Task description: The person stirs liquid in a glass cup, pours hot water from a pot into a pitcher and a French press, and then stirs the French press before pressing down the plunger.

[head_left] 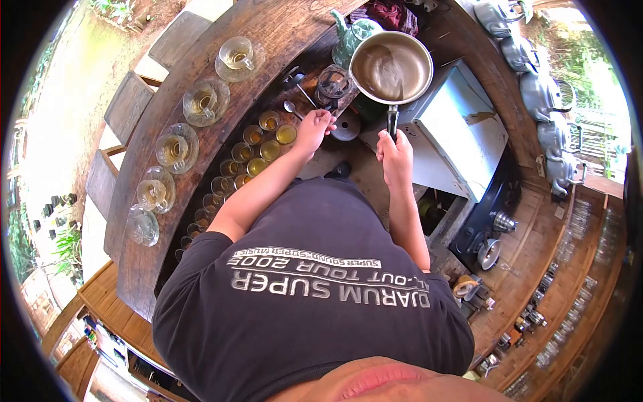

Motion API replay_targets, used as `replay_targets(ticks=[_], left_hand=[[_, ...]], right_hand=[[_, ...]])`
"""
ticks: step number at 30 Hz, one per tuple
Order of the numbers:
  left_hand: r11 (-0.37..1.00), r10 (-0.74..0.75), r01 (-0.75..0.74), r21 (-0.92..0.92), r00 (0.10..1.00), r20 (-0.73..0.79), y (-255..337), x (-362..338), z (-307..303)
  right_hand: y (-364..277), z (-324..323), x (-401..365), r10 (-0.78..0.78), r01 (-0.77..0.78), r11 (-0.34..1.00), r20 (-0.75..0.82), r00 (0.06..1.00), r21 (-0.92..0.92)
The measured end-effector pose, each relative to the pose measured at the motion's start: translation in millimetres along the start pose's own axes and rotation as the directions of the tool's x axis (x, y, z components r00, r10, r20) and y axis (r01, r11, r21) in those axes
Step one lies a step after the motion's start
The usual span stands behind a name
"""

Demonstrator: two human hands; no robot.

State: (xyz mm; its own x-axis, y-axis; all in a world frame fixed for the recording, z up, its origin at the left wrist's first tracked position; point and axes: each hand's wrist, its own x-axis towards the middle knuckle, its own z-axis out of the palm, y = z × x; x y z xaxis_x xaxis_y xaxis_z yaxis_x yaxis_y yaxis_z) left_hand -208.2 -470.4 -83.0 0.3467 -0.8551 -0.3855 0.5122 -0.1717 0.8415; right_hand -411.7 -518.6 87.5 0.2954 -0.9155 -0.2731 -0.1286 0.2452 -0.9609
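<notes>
My right hand (394, 155) is closed around the black handle of a metal saucepan (420, 70). Some liquid shows in the bottom of the pan, which is held in front of me. To its left is a glass French press (333, 79) with a dark frame and handle. My left hand (316, 131) has its fingers curled at that handle; the exact grip is partly hidden. The press's plunger (305, 94), with its black lid, lies apart from the jar on the left. A spoon (289, 107) is close by.
Several glasses of yellowish drink (270, 150) stand in rows on the lower shelf. Along the curved wooden counter (258, 30) are several glass cups on saucers (199, 100). A green pitcher (348, 41) is behind the pan. At right are a white cabinet (462, 147), a stove (477, 224) and kettles (538, 94).
</notes>
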Motion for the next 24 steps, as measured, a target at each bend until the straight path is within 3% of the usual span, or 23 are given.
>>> replay_targets(ticks=[10,24], left_hand=[[0.993,0.068,-0.07,0.092,0.997,0.024,10,-18,4],[0.995,0.068,-0.073,0.06,0.994,0.082,8,-25,3]], right_hand=[[-5,3,-1,-0.014,0.014,0.998,-0.003,1.0,-0.059],[-14,5,2,-0.065,0.058,0.99,-0.044,0.997,-0.132]])
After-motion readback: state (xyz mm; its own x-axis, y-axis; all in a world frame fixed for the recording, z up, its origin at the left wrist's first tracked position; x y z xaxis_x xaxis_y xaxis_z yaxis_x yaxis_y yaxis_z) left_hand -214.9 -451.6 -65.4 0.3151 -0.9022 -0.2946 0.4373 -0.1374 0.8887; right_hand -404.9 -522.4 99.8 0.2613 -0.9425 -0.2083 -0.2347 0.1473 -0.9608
